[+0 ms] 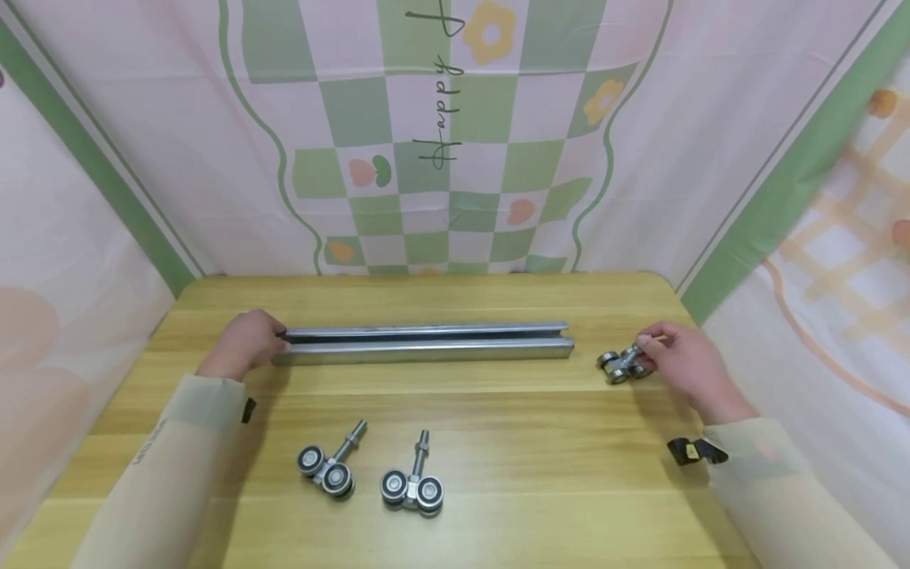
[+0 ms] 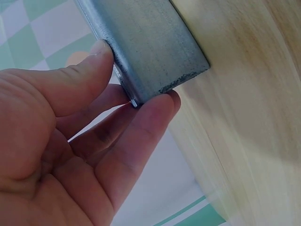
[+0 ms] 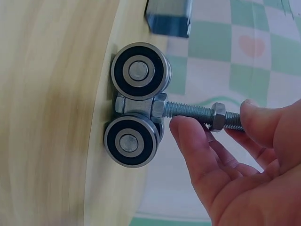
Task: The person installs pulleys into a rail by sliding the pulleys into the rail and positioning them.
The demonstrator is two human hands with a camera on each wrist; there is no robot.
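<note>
A long steel channel rail (image 1: 426, 350) lies across the table with its slot facing up. My left hand (image 1: 249, 340) grips the rail's left end, thumb on its top edge and fingers at the end face in the left wrist view. Off the rail's right end, my right hand (image 1: 686, 359) pinches the threaded bolt (image 3: 188, 111) of a roller trolley (image 1: 620, 367). Its bearing wheels (image 3: 138, 70) sit low by the tabletop, and a hex nut (image 3: 218, 117) is on the bolt. In the right wrist view the rail's end (image 3: 169, 16) shows beyond the wheels.
Two more roller trolleys lie at the table's front: one left (image 1: 327, 472) and one nearer the middle (image 1: 412, 490), bolts pointing away from me. Patterned cloth (image 1: 455, 158) hangs behind the wooden table (image 1: 533, 458) and along both sides.
</note>
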